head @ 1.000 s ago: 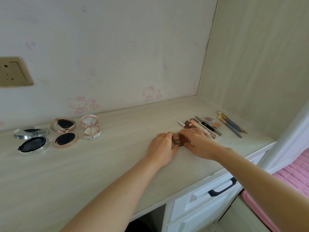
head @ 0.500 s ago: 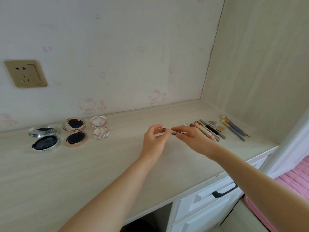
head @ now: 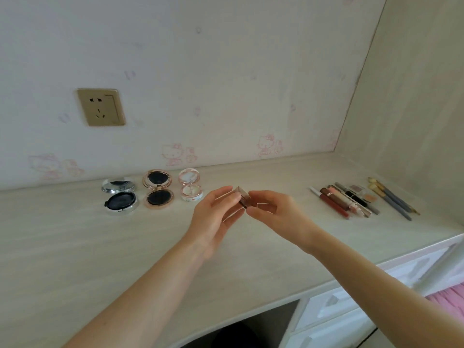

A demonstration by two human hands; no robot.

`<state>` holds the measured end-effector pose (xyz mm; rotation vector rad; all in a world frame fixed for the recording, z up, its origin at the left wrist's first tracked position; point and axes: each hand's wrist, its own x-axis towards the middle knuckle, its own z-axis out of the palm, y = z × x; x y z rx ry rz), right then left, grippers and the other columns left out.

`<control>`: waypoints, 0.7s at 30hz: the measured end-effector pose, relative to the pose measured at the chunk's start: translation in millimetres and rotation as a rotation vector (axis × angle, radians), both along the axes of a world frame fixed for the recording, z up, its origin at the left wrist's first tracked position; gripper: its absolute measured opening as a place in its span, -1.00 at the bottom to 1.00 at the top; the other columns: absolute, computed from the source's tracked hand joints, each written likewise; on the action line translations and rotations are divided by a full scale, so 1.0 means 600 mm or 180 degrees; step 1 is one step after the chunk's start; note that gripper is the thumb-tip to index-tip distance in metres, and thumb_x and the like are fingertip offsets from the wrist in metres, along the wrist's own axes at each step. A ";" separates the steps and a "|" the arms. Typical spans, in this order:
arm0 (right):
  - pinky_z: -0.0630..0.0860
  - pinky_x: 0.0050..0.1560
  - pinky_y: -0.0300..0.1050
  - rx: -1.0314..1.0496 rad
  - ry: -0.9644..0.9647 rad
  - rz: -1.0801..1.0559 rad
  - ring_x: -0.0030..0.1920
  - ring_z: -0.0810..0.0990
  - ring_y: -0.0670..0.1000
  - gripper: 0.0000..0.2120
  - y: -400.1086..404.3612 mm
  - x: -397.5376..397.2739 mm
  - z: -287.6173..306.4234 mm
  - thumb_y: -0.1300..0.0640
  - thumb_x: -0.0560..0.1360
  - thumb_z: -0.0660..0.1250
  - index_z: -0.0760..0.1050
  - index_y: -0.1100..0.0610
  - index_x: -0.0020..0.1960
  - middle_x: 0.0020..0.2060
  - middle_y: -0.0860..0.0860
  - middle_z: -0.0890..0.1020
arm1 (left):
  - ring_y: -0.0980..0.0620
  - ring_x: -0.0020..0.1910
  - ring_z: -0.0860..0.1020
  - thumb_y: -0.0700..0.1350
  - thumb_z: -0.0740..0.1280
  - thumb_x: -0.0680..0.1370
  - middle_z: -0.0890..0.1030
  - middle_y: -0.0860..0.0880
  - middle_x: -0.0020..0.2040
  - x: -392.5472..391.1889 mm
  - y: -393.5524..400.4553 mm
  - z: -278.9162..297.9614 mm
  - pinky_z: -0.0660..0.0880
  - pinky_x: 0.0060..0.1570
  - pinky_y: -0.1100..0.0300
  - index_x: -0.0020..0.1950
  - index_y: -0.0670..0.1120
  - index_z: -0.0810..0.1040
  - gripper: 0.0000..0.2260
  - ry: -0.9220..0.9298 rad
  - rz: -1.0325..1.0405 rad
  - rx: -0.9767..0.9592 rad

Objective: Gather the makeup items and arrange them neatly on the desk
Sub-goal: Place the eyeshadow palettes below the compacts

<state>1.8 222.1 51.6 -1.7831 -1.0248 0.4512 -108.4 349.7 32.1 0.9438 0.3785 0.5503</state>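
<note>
A small brown square compact (head: 243, 198) hangs above the middle of the desk (head: 75, 247), pinched from both sides by my left hand (head: 217, 217) and my right hand (head: 273, 212); its lid looks partly open. Three open round compacts stand in a row at the back left: a silver one (head: 120, 197), a rose-gold one (head: 158, 193) and a small pink one (head: 190, 189). At the right lies a row of lip tubes and pencils (head: 344, 200), then two small eyeshadow pans (head: 361, 192) and several brushes (head: 391, 198).
A gold wall socket (head: 101, 107) is set in the back wall. A side panel (head: 414, 109) closes the desk's right end. White drawers (head: 351, 305) sit under the desk's right part, with pink bedding (head: 449, 297) beyond.
Both hands lifted the brown compact off the desk beside the pencil row and carried it left to mid-desk, above the surface. The camera tilted up and shifted left.
</note>
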 end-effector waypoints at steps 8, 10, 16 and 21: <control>0.50 0.20 -0.25 0.0014 -0.0469 0.0283 0.15 0.53 -0.18 -0.45 0.061 -0.088 -0.008 0.17 0.37 0.50 0.45 -0.01 0.33 0.11 -0.10 0.49 | -0.10 0.03 0.64 -0.04 0.38 0.46 0.65 -0.16 0.09 -0.106 0.048 -0.002 0.60 -0.04 0.12 0.03 -0.15 0.69 -0.75 0.0160 -0.0252 -0.0306; 0.48 0.22 -0.27 -0.0024 -0.0717 0.0430 0.15 0.52 -0.18 -0.43 0.073 -0.110 -0.009 0.16 0.36 0.49 0.44 -0.02 0.34 0.10 -0.12 0.47 | -0.17 0.09 0.62 0.01 0.34 0.49 0.64 -0.20 0.12 -0.130 0.055 -0.008 0.60 0.01 0.06 0.07 -0.15 0.68 -0.70 0.0331 -0.0371 -0.0241; 0.37 0.28 -0.31 -0.0150 -0.1062 0.0681 0.22 0.46 -0.17 -0.40 0.102 -0.153 -0.011 0.20 0.37 0.44 0.40 0.02 0.39 0.23 -0.10 0.46 | -0.27 0.17 0.57 0.05 0.33 0.52 0.57 -0.31 0.21 -0.187 0.073 -0.025 0.58 0.08 -0.02 0.19 -0.22 0.60 -0.61 0.0278 -0.0512 -0.0562; 0.28 0.31 -0.37 -0.0254 -0.1184 0.0768 0.31 0.38 -0.17 -0.35 0.113 -0.174 -0.019 0.16 0.41 0.42 0.30 0.03 0.46 0.34 -0.10 0.41 | -0.27 0.17 0.57 -0.01 0.36 0.49 0.58 -0.31 0.19 -0.212 0.083 -0.037 0.59 0.02 0.06 0.20 -0.25 0.58 -0.61 0.0129 -0.0378 -0.0382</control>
